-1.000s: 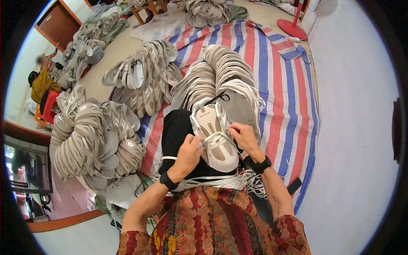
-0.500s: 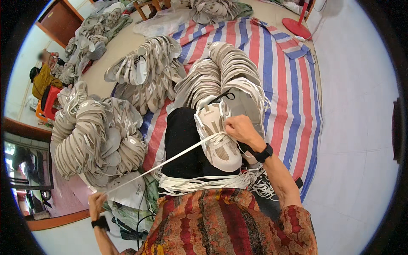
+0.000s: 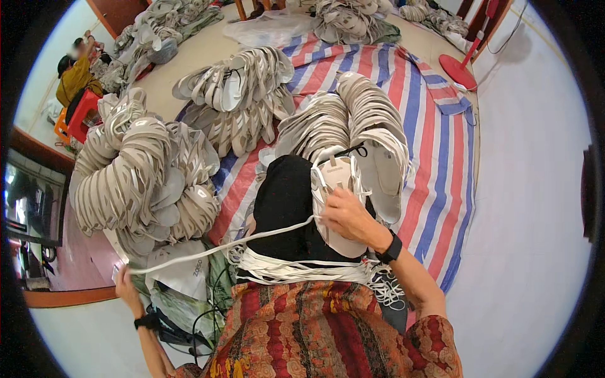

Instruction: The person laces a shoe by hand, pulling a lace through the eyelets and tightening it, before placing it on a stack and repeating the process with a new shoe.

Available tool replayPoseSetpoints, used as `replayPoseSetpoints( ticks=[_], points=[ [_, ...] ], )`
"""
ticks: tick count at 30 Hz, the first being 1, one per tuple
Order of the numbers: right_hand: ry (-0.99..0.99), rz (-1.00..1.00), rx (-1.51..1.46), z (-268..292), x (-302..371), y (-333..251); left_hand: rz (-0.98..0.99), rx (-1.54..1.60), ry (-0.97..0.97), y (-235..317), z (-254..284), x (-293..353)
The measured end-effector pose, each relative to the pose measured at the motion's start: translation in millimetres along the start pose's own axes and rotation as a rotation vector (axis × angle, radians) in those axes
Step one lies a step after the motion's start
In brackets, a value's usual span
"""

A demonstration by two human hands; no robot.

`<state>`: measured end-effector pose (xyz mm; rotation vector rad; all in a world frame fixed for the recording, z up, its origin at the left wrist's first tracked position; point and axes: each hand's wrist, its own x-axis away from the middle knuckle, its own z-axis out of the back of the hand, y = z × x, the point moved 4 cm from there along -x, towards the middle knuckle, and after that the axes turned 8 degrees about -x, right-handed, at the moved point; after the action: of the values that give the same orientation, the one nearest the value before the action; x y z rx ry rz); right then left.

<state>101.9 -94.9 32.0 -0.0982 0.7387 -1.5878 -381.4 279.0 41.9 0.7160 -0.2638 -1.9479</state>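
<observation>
A beige and white shoe upper (image 3: 335,176) lies over my black-covered lap, its toe toward me. Across its lacing rests my right hand (image 3: 346,217), fingers closed where a long white shoelace (image 3: 208,253) meets the upper; the fingertips are partly hidden. Far out to the left, my left hand (image 3: 128,295) pinches the other stretch of this lace, which sags a little between the two hands. Spare white laces (image 3: 296,269) lie in a bundle across my lap, close to my waist.
Stacked shoe uppers (image 3: 378,113) stand just ahead on a striped sheet (image 3: 435,170). More piles (image 3: 126,183) rise at left, beside a plastic bag (image 3: 183,271). A red fan stand (image 3: 458,71) is at the far right. Another person (image 3: 77,75) sits at the far left.
My right hand has shifted from the upper's right edge onto its lacing. My left hand has moved farther out, and the lace, taut before, now hangs slightly slack. The view has shifted too.
</observation>
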Motion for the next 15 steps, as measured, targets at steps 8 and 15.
replayPoseSetpoints(
  ticks=[8, 15],
  points=[
    [0.195, -0.452, -0.425, 12.4, 10.1, 39.0, 0.025, 0.901, -0.941, 361.2, -209.2, 57.7],
    [0.097, -0.432, -0.326, 8.7, 13.5, 38.4, -0.118, 0.634, -1.191, 404.2, -270.5, 108.1]
  ],
)
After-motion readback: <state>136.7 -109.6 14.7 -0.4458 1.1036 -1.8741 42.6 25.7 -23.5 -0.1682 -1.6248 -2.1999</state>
